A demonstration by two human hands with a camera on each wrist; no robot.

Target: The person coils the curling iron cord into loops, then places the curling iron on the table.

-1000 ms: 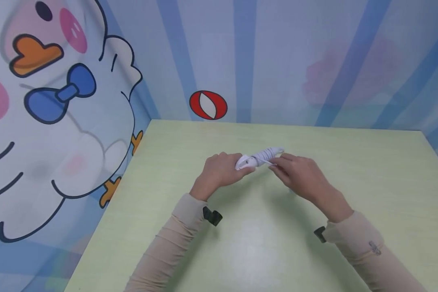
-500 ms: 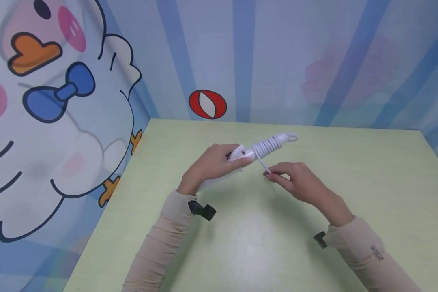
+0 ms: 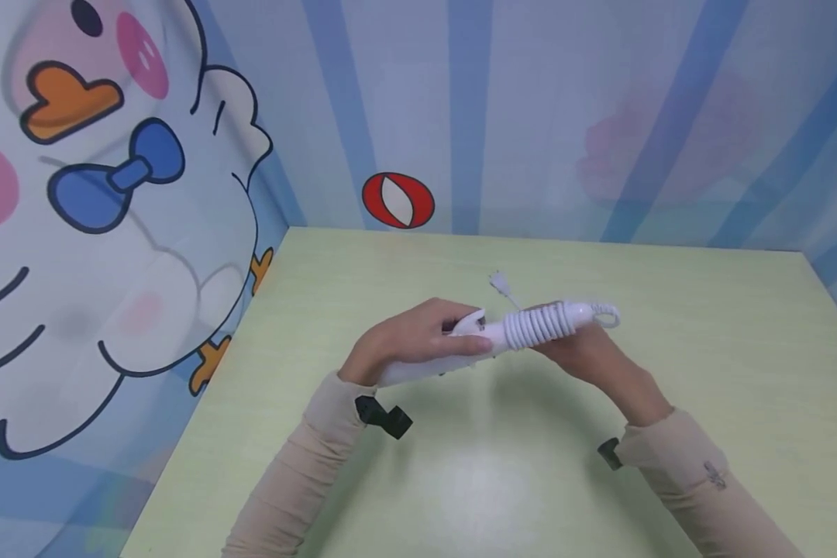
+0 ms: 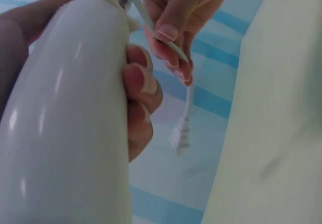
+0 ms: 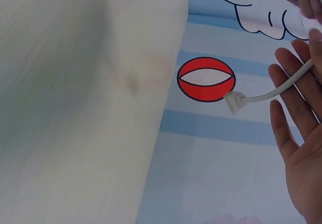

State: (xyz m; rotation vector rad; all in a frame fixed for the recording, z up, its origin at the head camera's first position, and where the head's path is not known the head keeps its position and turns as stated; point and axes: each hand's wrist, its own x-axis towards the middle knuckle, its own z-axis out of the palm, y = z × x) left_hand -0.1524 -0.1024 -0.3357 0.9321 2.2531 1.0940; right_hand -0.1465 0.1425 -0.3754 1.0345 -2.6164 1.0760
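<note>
My left hand (image 3: 421, 333) grips what looks like a white curling iron (image 3: 418, 371), with the thumb along its side near a raised lever (image 3: 470, 320). Its glossy body fills the left side of the left wrist view. The white power cord (image 3: 539, 325) is coiled several times round the handle, and a small loop sticks out at the far end. Behind and below the coils, my right hand (image 3: 582, 353) pinches the loose cord between thumb and fingers, partly hidden in the head view. A two-prong plug (image 4: 180, 137) dangles from the free end, past the fingers.
Both hands are above a pale green table (image 3: 704, 333). A light blue striped wall (image 3: 530, 116) stands along its back edge, with a red and white ball picture. On the left is a panel printed with a cartoon bird (image 3: 132, 294).
The right hand has carried the cord from the near side to underneath and behind the handle. The curling iron has turned more level and shifted right, and the plug has come into sight.
</note>
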